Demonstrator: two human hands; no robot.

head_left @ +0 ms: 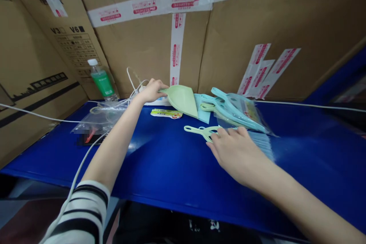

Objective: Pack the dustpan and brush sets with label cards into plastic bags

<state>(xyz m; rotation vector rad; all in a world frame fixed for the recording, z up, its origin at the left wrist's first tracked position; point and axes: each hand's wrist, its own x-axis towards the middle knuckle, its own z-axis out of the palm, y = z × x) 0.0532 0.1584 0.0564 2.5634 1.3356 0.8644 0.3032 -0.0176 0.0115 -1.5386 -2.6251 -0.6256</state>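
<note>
My left hand (154, 89) is closed on the handle of a light green dustpan (183, 101), which is tilted above the back of the table. Behind its right edge shows a light blue dustpan (203, 107). Nearer to me, my right hand (236, 152) has its fingers closed around a light green hand brush (202, 131), its looped handle end pointing left. Light blue bristles (261, 143) stick out beyond the knuckles; whether they belong to this brush or one beneath is hidden. Beside it lies a clear bag (251, 110) with light blue and green handled pieces.
A blue-covered table (162, 167) carries everything. Cardboard boxes (143, 45) wall off its back and left. At the left stand a bottle with a green label (103, 83), white cables (85, 156) and a crumpled clear bag (97, 118). A colourful label card (166, 113) lies mid-table.
</note>
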